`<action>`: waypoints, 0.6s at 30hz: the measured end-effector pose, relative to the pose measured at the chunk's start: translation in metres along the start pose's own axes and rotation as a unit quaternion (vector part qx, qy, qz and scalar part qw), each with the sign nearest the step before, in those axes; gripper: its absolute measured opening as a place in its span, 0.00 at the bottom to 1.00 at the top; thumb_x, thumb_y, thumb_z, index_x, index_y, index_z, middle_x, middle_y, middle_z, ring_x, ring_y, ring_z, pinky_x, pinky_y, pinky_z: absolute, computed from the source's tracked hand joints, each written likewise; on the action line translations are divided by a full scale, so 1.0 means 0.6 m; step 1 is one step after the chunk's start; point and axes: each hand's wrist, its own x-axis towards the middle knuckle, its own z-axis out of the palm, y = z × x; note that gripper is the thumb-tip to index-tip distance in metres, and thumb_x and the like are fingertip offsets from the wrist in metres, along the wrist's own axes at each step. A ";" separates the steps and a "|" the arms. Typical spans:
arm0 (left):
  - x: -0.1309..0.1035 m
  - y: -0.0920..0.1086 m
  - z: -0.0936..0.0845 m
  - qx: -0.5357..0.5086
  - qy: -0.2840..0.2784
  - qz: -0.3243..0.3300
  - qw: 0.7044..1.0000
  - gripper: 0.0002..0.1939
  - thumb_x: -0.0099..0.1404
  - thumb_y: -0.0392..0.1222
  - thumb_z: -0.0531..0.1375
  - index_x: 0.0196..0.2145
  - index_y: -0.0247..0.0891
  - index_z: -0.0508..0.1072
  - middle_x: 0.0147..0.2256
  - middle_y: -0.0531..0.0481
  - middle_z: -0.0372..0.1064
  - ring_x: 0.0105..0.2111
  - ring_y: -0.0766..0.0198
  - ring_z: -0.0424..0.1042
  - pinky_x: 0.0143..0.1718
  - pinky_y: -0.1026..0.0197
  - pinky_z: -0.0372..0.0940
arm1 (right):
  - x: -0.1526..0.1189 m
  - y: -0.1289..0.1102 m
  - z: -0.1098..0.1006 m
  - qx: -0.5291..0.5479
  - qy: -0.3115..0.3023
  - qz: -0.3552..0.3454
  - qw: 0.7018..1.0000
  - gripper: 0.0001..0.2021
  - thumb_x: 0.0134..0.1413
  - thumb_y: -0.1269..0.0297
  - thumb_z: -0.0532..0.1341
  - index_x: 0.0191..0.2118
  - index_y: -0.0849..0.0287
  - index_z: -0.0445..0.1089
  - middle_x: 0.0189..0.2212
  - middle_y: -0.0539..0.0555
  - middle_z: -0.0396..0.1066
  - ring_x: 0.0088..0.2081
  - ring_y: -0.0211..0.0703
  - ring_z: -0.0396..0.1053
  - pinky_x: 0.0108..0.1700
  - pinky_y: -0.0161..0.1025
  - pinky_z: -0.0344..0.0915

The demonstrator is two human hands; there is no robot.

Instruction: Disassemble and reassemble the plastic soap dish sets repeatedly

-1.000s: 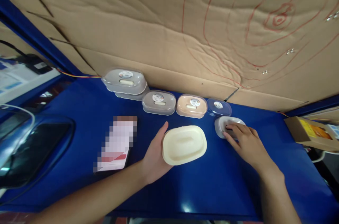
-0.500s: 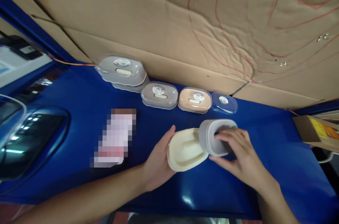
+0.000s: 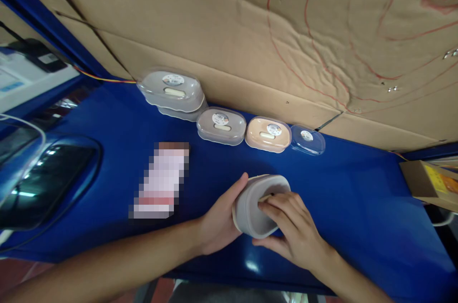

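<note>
My left hand (image 3: 220, 222) is closed round the left side of an oval cream plastic tray (image 3: 234, 219), of which only a thin rim shows. Over the tray sits an oval grey plastic tub (image 3: 246, 210), tilted, with its opening turned towards the right. My right hand (image 3: 289, 224) grips the tub, fingers reaching into the opening and thumb at its lower edge. A small cream part (image 3: 265, 197) shows by the fingertips inside. The contact between tray and tub is mostly hidden.
Along the cardboard wall (image 3: 222, 55) stand stacked grey lidded boxes (image 3: 179, 88), another grey box (image 3: 222, 126), a peach box (image 3: 268, 135) and a clear lid (image 3: 308, 140). A blurred-out phone (image 3: 161, 179) lies left. Further left is a dark-screened device (image 3: 46, 183) with cables; a carton (image 3: 427, 181) stands right.
My right hand has brought the grey tub leftwards, from beside the cream tray to over it, covering the tray's inside. My left hand keeps its hold; the view has shifted slightly.
</note>
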 end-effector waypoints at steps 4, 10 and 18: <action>0.003 0.000 -0.007 0.039 -0.002 0.025 0.999 0.25 0.69 0.55 0.66 0.58 0.42 0.79 0.59 0.45 0.77 0.63 0.45 0.69 0.63 0.51 0.61 | -0.012 0.020 0.004 -0.007 -0.006 -0.015 1.000 0.29 0.71 0.41 0.56 0.61 0.61 0.69 0.50 0.63 0.77 0.53 0.56 0.75 0.56 0.51 0.70; 0.001 0.013 0.002 0.006 0.069 0.026 0.997 0.21 0.69 0.52 0.62 0.53 0.37 0.82 0.49 0.43 0.83 0.52 0.47 0.78 0.50 0.54 0.70 | -0.033 0.123 -0.006 -0.021 0.041 0.147 0.988 0.30 0.76 0.44 0.41 0.73 0.52 0.56 0.66 0.63 0.65 0.68 0.59 0.63 0.65 0.59 0.63; 0.007 0.020 0.003 0.004 0.131 0.013 0.991 0.21 0.70 0.49 0.58 0.52 0.36 0.81 0.43 0.44 0.84 0.43 0.51 0.81 0.45 0.55 0.72 | -0.036 0.203 -0.005 -0.189 0.027 0.280 0.941 0.29 0.73 0.48 0.54 0.72 0.54 0.56 0.66 0.66 0.64 0.67 0.65 0.61 0.65 0.69 0.55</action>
